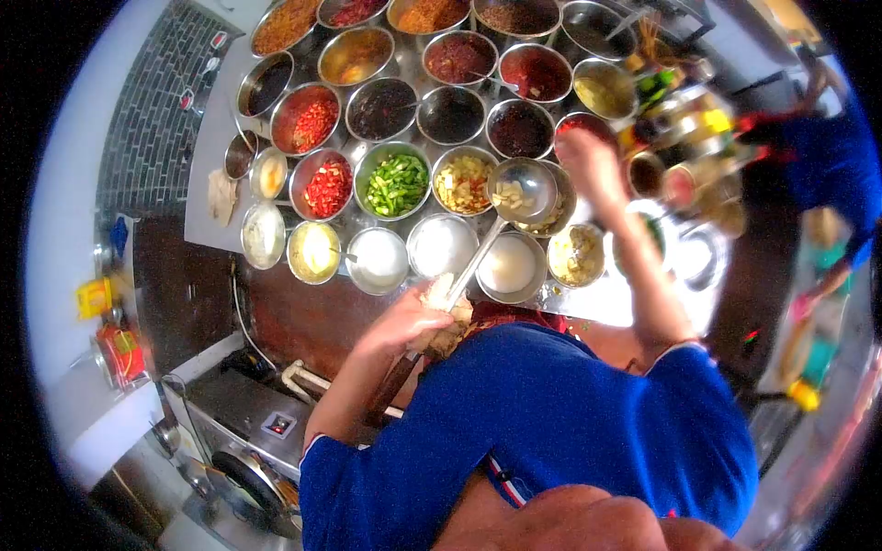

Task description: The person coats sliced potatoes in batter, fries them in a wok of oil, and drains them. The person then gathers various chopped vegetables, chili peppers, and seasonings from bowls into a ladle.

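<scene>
My left hand [418, 317] is closed around the handle of a steel ladle [525, 191], together with a pale crumpled cloth [448, 308]. The ladle's bowl is over the right part of the bowl rows, with pale pieces in it. Reaching forward, my right hand [588, 158] is over a bowl of red contents [574, 124] at the right; its fingers are blurred, and what they hold, if anything, cannot be made out. Near the ladle stand a bowl of chopped pieces [462, 180], a bowl of green pieces [392, 181] and a bowl of white contents [511, 266].
Several steel bowls of sauces and seasonings fill the metal counter [207, 207]. At the far right is another person in a blue shirt [831, 147]. A stove area with a dark pan [243, 477] lies at the lower left, beside a white pipe [303, 376].
</scene>
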A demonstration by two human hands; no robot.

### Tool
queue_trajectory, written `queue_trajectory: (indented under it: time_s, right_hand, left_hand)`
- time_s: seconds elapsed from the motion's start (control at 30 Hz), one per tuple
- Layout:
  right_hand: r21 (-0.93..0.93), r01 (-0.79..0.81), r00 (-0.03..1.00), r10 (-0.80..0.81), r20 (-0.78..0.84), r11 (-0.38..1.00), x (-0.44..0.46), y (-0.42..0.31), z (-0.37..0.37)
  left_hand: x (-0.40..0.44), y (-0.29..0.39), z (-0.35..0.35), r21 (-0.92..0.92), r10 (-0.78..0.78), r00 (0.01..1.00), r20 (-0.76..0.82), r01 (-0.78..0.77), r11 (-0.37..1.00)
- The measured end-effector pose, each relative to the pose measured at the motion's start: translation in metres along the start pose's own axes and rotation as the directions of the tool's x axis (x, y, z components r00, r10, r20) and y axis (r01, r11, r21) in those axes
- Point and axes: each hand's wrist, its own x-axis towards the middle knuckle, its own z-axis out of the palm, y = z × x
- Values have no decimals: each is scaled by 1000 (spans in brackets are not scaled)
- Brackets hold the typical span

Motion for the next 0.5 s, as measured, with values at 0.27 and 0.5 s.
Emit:
queue_trajectory:
  time_s: [0.27,0.5]
  right_hand:
    - [-302,22,922,98,375,953,47,120,44]
    - [-175,43,939,20,343,984,55,125,27]
  left_hand:
    - [-17,25,21,-53,-181,970,-164,175,983]
    - [-27,9,3,-80,-40,993,-113,31,996]
